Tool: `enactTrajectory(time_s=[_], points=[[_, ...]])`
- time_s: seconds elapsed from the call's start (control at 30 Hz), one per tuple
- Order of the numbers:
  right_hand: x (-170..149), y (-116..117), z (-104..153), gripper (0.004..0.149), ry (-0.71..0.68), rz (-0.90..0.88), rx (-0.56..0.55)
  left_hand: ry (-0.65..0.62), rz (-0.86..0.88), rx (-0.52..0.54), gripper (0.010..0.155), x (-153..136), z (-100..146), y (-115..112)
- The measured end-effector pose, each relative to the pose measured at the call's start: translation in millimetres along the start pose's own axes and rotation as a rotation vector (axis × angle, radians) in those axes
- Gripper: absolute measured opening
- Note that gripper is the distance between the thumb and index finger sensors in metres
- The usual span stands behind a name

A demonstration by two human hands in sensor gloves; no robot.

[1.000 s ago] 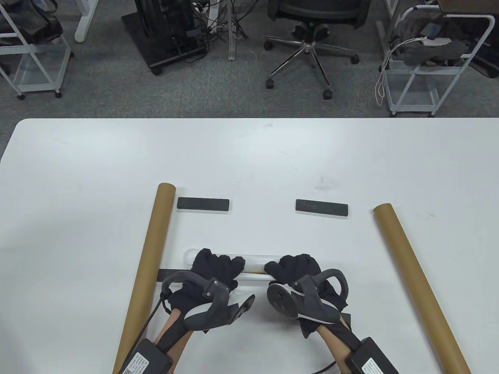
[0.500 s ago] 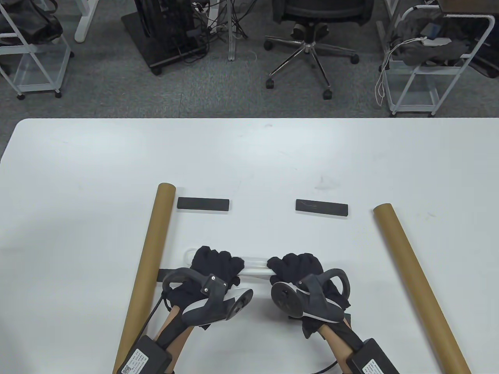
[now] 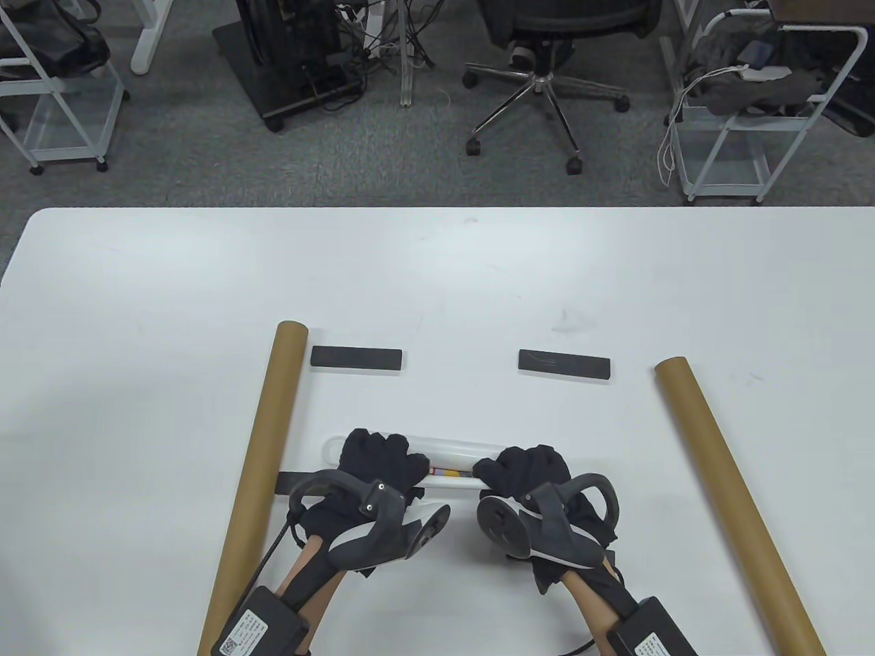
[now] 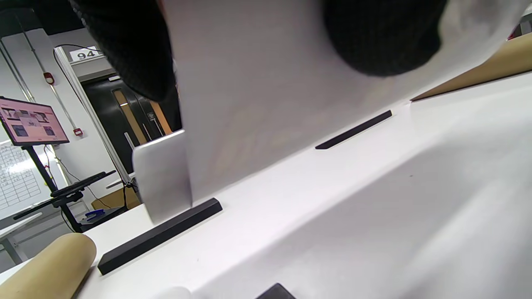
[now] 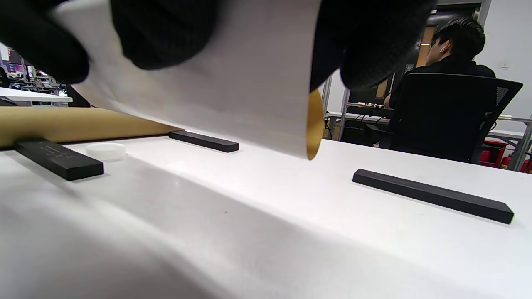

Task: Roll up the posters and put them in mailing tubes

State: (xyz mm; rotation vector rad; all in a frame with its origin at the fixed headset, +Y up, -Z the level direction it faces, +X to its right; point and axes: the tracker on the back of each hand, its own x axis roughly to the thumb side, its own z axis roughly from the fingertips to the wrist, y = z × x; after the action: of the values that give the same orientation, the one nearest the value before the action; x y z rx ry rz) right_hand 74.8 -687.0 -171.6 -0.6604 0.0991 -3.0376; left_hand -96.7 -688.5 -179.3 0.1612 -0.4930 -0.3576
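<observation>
Spanning most of the table view: a white table (image 3: 437, 273). Lying on it, well left of the rolled poster (image 3: 451, 451), a brown mailing tube (image 3: 263, 471), long axis running from the near edge away; touching a black bar (image 3: 290, 481) that pokes out from under the left hand. Well right of the rolled poster, a second mailing tube (image 3: 731, 499), angled outward toward the near edge. Beyond the rolled poster, two more black bars, left one (image 3: 356, 358) just beside the left tube's far end, right one (image 3: 564, 364) apart from the right tube.

Sitting crosswise between the tubes, near the table's front: the rolled poster itself, white outside, a strip of colour showing between the hands, its left end (image 3: 333, 449) sticking out past the left hand. Raised off the table at the right end in the right wrist view (image 5: 249, 104), yellow inside at the open mouth.

Clamped over the roll's left part: left hand (image 3: 377, 463), gloved fingers (image 4: 124, 50) curled round the white paper. Clamped over the right part: right hand (image 3: 525, 470), fingers (image 5: 162, 29) wrapped round the roll from above.

Smallest, seen only from the right wrist: a white round cap (image 5: 106, 151) beside the left tube.
</observation>
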Motion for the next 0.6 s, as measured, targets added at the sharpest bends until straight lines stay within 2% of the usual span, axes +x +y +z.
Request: enactTrajectory(time_s=[0.17,0.27,0.6], points=[[2.6,3.5,-4.0,0.047,-0.002,0.008,0.004,-0.01,-0.042,-0.008,0.054,0.5,2.2,-0.4],[3.2,3.3,-7.2,0.047,-0.004,0.009,-0.002,-0.013,-0.062,0.003,0.07,-1.1,2.8,-1.5],[6.2,2.8,-12.8,0.048,-0.028,-0.004,0.012,-0.005,-0.045,0.002,0.065,-8.3,1.1,-6.7]])
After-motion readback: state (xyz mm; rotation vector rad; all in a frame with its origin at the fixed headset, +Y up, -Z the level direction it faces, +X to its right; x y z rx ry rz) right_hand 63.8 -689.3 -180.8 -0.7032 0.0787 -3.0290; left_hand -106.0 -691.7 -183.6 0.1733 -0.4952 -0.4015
